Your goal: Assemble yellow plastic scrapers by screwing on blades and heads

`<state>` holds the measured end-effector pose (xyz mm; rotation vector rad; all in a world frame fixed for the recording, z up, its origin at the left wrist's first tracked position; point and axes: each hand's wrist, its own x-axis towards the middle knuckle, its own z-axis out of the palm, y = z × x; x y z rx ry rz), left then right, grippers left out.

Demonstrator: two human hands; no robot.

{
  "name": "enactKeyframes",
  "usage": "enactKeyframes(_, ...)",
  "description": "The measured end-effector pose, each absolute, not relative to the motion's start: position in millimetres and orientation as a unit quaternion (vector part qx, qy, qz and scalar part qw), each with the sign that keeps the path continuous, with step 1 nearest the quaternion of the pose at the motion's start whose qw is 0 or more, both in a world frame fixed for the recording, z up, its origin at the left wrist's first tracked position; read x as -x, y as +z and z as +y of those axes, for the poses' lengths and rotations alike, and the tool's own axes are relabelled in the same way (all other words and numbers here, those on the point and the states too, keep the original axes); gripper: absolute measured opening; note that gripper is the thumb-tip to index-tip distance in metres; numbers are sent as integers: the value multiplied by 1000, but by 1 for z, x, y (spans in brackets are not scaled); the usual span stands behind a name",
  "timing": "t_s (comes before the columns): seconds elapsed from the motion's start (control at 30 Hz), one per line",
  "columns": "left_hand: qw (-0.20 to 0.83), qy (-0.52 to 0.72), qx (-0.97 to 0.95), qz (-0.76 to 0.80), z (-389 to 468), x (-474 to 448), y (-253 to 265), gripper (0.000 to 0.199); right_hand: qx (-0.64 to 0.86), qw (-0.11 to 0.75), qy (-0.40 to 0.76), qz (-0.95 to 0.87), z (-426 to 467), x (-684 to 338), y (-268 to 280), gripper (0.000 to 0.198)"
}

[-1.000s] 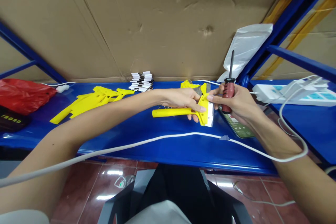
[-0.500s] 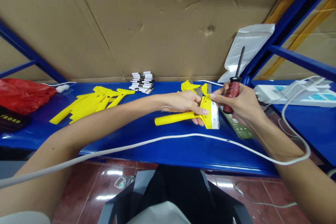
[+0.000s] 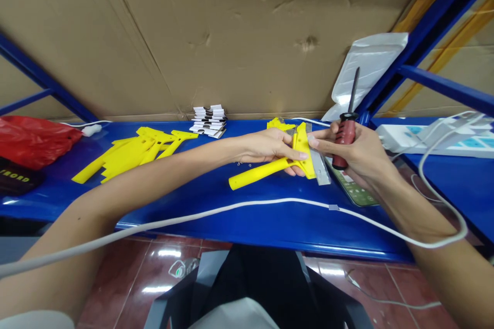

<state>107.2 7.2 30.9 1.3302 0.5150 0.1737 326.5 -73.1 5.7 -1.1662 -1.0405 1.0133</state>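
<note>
A yellow scraper (image 3: 283,162) was held just above the blue table (image 3: 216,205), near its middle, between the two hands. The left hand (image 3: 270,146) was closed around the neck where the handle met the wide head, while the free end of the handle pointed down and left toward the table. The right hand (image 3: 357,149) was closed on a red-handled screwdriver (image 3: 345,136), shaft pointing up, and its thumb and forefinger were also pinched against the top of the scraper's head. A metal blade (image 3: 321,167) was seen along the head's right edge.

The scraper was judged to be light, stiff moulded plastic, easily turned in the fingers and not slippery; the neck or handle was thought the safe place to take hold, since the thin blade edge was likely sharp and could bend.

Whether the blade was seated in the head or merely lying against it could not be told, and any screw on the head was hidden by the fingers. A phone (image 3: 353,187) lay partly covered under the right hand. More yellow parts (image 3: 131,151) were heaped well to the left, and a white cable (image 3: 231,208) crossed the table in front.
</note>
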Motion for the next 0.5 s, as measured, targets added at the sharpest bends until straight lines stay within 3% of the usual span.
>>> enactKeyframes(0.5, 742, 30, -630, 229, 5, -109, 31, 50, 500, 614, 459, -403, -75, -321, 12, 76)
